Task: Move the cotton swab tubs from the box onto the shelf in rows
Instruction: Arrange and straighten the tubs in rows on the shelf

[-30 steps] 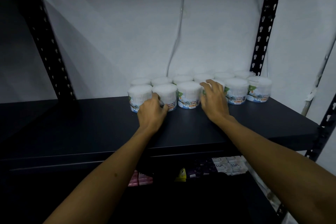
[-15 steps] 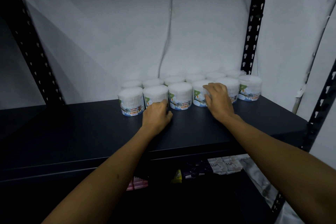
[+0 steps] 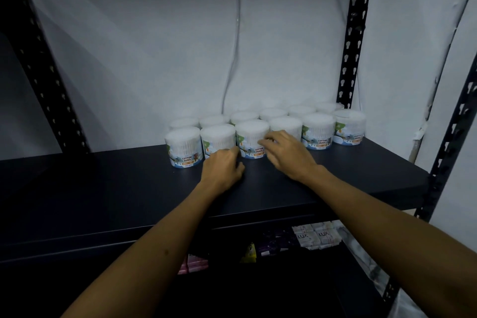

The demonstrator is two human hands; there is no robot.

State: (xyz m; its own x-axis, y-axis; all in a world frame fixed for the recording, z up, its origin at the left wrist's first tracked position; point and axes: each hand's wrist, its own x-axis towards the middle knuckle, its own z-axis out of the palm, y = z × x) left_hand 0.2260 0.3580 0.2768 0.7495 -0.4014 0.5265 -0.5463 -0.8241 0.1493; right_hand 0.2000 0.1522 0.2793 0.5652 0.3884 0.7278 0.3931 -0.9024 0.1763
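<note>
The cotton swab tubs (image 3: 265,131) stand on the dark shelf (image 3: 129,188) in two rows, close to the white wall (image 3: 154,46) and toward the right side. The front row has six tubs that touch each other side by side, and the back row stands directly behind it, only its white tops visible.

The left hand (image 3: 223,169) rests on the shelf just in front of the second tub (image 3: 218,138) from the left. Its fingers are curled, and the fingertips touch the lower part of this tub where it meets the third tub (image 3: 251,137). I cannot tell if the fingers really grip something.

The right hand (image 3: 286,152) is in front of the fourth tub (image 3: 285,125) and hides its label. Its fingers are bent loosely and reach to the left, touching the front of the third tub; they do not close around it. The leftmost tub (image 3: 183,147) and the two tubs at the right end stand apart from both hands.

Under the shelf, on a lower level, lie white Lux soap packs (image 3: 316,236) and some pink packets (image 3: 196,264).
</note>
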